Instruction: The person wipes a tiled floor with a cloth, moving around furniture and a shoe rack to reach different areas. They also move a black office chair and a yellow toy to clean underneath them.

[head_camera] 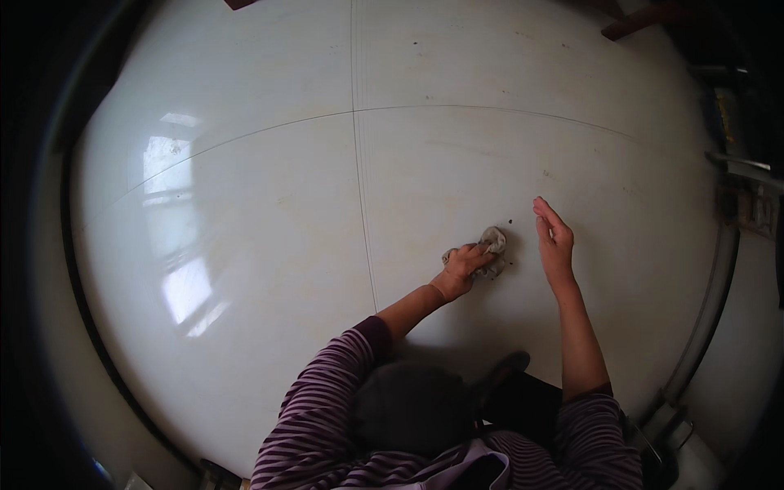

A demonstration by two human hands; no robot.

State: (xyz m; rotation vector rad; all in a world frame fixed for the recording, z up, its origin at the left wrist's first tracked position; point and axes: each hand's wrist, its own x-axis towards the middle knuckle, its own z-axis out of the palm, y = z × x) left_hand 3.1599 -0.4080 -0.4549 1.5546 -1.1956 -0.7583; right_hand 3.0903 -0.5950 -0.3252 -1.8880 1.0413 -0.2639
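Note:
My left hand (462,269) presses a crumpled greyish cloth (493,237) against the pale, glossy tiled floor (294,202). Its fingers lie over the rag, which bunches up beyond them. A dark crumb (510,221) lies just past the cloth, and another small speck (511,263) sits close by its right side. To the right, my right hand (556,242) is held apart from the cloth, its fingers extended together and the thumb slightly away from them. Nothing shows in it.
Dark skirting (79,294) borders the floor on the left. Reddish furniture legs (634,24) stand at the far edge. Along the right wall are dim objects, one a metal bar (741,160). My shoe (517,362) and knee (410,404) are near. More small specks (416,43) dot the far tiles.

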